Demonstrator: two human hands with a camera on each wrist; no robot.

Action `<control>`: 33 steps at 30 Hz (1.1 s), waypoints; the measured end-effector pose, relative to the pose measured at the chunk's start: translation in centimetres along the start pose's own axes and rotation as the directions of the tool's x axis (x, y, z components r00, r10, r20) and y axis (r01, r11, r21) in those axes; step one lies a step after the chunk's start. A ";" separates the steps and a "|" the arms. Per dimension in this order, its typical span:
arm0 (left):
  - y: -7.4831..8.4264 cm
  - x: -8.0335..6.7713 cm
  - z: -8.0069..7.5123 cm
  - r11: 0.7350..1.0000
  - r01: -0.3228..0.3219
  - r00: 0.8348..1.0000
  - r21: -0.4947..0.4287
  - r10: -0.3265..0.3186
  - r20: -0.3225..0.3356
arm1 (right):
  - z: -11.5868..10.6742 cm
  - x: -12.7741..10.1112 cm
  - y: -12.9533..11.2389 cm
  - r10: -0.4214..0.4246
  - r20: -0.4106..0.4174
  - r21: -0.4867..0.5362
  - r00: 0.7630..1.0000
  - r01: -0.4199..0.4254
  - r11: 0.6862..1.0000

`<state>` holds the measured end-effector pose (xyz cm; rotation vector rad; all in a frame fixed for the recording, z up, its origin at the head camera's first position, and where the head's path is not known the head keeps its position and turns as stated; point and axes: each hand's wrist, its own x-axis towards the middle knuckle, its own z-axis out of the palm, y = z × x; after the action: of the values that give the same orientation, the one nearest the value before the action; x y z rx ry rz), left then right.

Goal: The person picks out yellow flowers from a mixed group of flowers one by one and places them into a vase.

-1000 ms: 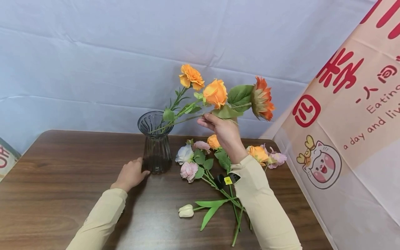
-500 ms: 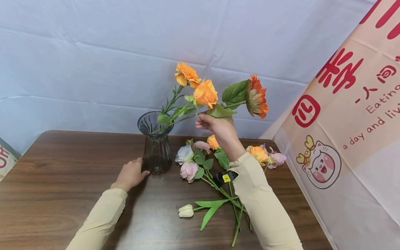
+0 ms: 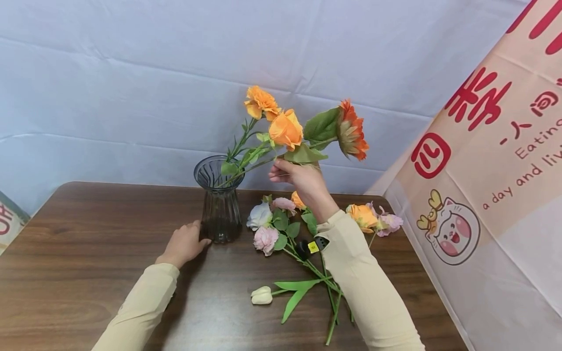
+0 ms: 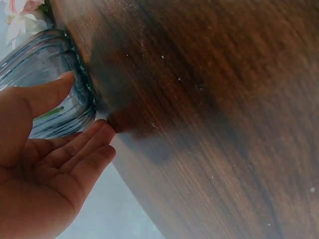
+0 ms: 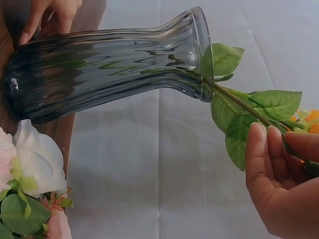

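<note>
A ribbed smoked-glass vase (image 3: 219, 200) stands toward the back of a dark wooden table (image 3: 88, 253), with two orange flowers already in it: an orange carnation (image 3: 261, 102) and an orange rose (image 3: 286, 129), their leafy stems leaning right out of the mouth. A third stem, an orange gerbera (image 3: 351, 130), slants from the vase's rim up to the right; its lower end sits at the mouth of the vase, as the right wrist view shows, where the green stem crosses the glass lip.

The right hand (image 3: 303, 179) is raised above the table just right of the vase, fingers curled round the gerbera's stem below its broad leaves. The left hand (image 3: 184, 243) rests on the table at the vase's foot, fingers relaxed and nearly straight, thumb and fingertips touching the glass base.

On the table right of the vase lies a loose heap of flowers (image 3: 281, 224): white, pink and orange heads with green leaves, partly under the right forearm. A white tulip (image 3: 261, 296) lies nearer the person, its stem running right. A pale blue cloth (image 3: 131, 87) hangs behind, and a printed banner (image 3: 491, 161) with a cartoon cat stands at right.
</note>
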<state>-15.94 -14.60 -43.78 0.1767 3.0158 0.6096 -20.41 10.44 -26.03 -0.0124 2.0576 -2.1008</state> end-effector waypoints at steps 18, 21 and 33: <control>0.1 0.0 0.1 1.000 0.013 1.000 0.000 -0.013 0.006 | 1.6 1.0 0.9 -0.094 0.082 -0.025 0.992 0.096 0.995; 0.1 0.0 0.1 1.000 0.020 1.000 0.000 -0.020 0.010 | 1.9 1.2 1.3 -0.145 0.124 -0.011 0.982 0.147 0.989; 0.0 0.0 0.1 1.000 0.023 1.000 -0.004 -0.023 0.010 | 2.8 1.6 2.6 -0.077 0.192 -0.068 0.978 0.091 0.994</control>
<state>-15.95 -14.51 -43.88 0.1445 3.0028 0.6113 -21.23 7.38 -28.69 -0.3037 2.0547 -1.9801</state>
